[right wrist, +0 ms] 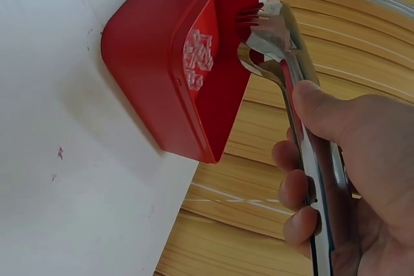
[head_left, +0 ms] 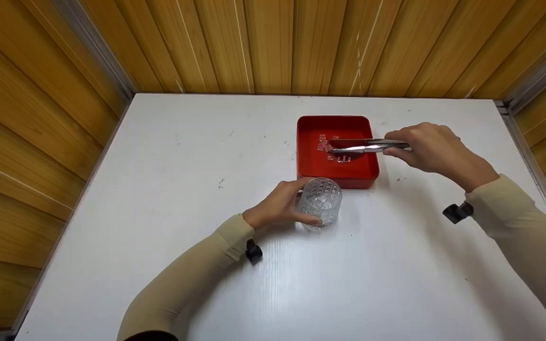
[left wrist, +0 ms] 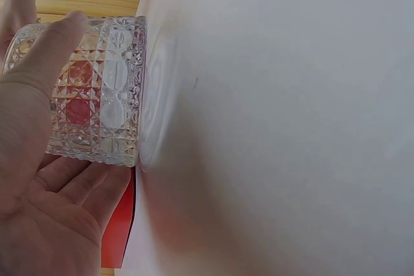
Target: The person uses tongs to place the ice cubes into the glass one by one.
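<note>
Nearest: tan sleeves (head_left: 185,265), blk clip (head_left: 253,251) at each wrist. Then L hand (head_left: 282,203), grip clamped round a clear cut glass (head_left: 327,208), thumb one side, fingers the other. Glass is upright, axis vert., mouth up, base on or just over white table (head_left: 197,156) (can't tell which), near the close wall of red box (head_left: 341,183). Prob. heavyish, stiff, breakable; rim could be slick, cut sides give purchase, so best held round mid-body.

R hand (head_left: 432,148), farther out, grip clamped on metal tongs (head_left: 371,148) near the handle end, thumb one side, fingers curled round the other. Tongs' long axis runs approx. L–R in head view, tips pointing L over the box. One tip forked, other spoon-like, apart in R wrist view; can't tell if they pinch anything. Tongs prob. light, springy, slick metal; hold well back on the arms.

Small clear cubes (head_left: 323,146) sit in box, by the tips; prob. hard, light, slippery, best taken by flat sides; too small to say which way each points. Far back: yellow wood panels (head_left: 273,47).
</note>
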Demonstrator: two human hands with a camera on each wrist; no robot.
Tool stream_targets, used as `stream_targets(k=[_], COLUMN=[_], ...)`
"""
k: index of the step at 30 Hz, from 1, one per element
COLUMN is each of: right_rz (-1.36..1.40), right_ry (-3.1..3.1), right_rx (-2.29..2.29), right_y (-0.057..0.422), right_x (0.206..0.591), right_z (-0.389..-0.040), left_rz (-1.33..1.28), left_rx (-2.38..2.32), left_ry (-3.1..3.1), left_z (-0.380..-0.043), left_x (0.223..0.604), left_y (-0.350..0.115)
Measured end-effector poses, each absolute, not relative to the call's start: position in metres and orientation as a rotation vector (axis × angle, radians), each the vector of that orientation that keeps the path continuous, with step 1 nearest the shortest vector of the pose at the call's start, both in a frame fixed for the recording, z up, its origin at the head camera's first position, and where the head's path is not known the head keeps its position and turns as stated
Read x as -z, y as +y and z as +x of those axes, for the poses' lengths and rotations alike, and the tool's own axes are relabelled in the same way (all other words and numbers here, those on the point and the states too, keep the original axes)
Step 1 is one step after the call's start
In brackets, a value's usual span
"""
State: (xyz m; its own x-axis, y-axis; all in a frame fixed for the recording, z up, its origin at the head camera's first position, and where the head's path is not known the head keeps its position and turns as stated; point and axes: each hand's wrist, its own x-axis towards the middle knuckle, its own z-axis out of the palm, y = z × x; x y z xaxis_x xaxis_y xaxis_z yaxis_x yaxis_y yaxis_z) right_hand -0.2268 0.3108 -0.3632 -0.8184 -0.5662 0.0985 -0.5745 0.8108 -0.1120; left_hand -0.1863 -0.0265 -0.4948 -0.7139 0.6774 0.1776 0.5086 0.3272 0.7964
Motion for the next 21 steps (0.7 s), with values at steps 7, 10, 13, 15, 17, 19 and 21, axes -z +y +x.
stream_targets(k=[7, 10, 13, 15, 17, 19, 21], right_rz=[0.881, 0.865, 0.862, 0.863, 0.861, 0.856, 0.846], right_ry=[-3.012, -3.043, -3.058, -3.065, -3.074, -3.086, -3.101], right_rx=[-0.137, -0.107, -0.094, -0.083, -0.077, -0.068, -0.063], right_y=[0.311, 0.309, 0.306, 0.304, 0.302, 0.3, 0.298], right_x=[0.364, 0.363, 0.363, 0.362, 0.362, 0.362, 0.362], right_z=[-0.231, -0.232, -0.233, -0.234, -0.235, -0.235, -0.235], left_rz=[1.104, 1.103, 1.092, 1.085, 1.077, 1.079, 1.084], left_rx=[-1.335, -1.335, -1.333, -1.33, -1.33, -1.332, -1.331], left_ry=[2.401, 2.4, 2.4, 2.399, 2.4, 2.398, 2.401], left_z=[-0.187, -0.188, -0.187, -0.187, -0.186, -0.186, -0.186], left_x=[0.495, 0.495, 0.494, 0.494, 0.494, 0.494, 0.494], left_y=[-0.026, -0.026, -0.026, -0.026, -0.026, -0.026, -0.026])
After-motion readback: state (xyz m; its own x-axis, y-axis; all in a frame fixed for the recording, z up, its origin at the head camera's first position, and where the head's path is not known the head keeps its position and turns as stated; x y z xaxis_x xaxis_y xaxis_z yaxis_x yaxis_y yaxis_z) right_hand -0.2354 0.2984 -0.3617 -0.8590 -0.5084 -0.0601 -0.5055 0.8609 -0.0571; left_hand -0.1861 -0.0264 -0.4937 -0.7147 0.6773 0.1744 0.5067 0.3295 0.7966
